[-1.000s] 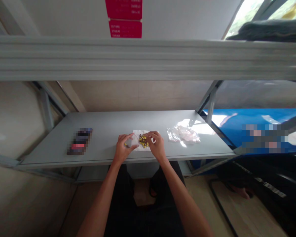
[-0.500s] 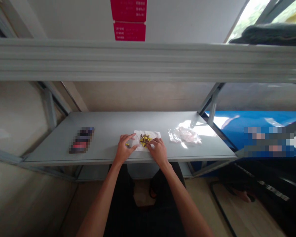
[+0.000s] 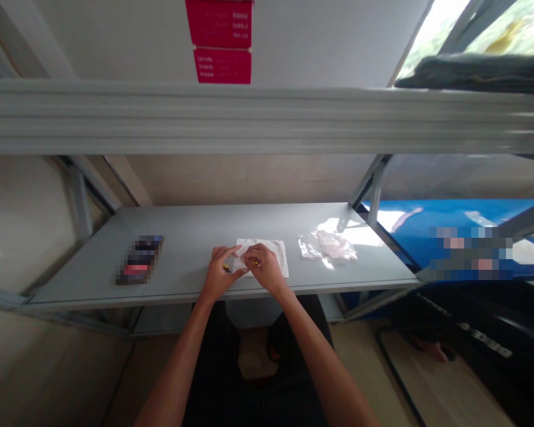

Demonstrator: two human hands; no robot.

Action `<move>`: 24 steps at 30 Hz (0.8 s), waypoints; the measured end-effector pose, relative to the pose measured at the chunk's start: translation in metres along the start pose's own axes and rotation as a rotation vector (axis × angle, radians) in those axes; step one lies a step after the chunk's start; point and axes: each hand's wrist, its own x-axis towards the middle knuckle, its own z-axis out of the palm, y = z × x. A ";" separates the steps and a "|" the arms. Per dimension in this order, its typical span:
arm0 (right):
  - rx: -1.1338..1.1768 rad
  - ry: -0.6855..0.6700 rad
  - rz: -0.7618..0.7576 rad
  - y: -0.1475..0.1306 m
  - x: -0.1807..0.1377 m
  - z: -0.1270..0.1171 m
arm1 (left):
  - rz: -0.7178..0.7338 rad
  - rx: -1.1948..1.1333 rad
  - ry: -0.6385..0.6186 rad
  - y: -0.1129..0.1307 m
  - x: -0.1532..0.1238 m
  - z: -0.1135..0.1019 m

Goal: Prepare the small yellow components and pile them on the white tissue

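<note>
My left hand (image 3: 219, 273) curves into a C at the left edge of a white paper sheet (image 3: 276, 252). Between its thumb and fingers is a film that looks like a small clear plastic bag (image 3: 237, 261), with a few yellow and dark bits (image 3: 226, 267) at its lower left. My right hand (image 3: 265, 267) is closed, its fingertips at the mouth of the left hand's curve. Small yellow and brown pieces (image 3: 255, 261) show among its fingers. The right hand covers the middle of the paper, so any pieces lying beneath are hidden.
A crumpled clear plastic bag (image 3: 328, 246) lies right of the paper on the grey shelf (image 3: 196, 222). At left is a blurred phone-like object (image 3: 140, 261). An upper shelf's edge (image 3: 267, 121) crosses above the hands; red boxes (image 3: 225, 65) sit there. Metal posts stand both sides.
My right hand has moved left from the pile of yellow and brown pieces to my left hand's fingertips. The pile, visible before, is now covered. The view has shifted slightly.
</note>
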 end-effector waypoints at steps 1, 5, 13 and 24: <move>0.012 -0.004 -0.010 0.001 0.001 0.001 | -0.001 -0.006 0.003 0.000 0.000 0.000; 0.024 0.110 -0.001 0.012 -0.008 -0.010 | -0.045 0.005 0.037 0.002 0.000 0.001; -0.389 0.071 0.083 0.028 -0.036 -0.030 | -0.081 -0.009 0.090 0.002 0.001 0.001; -0.435 0.043 0.090 0.038 -0.037 -0.022 | -0.080 0.022 0.079 0.003 0.001 0.000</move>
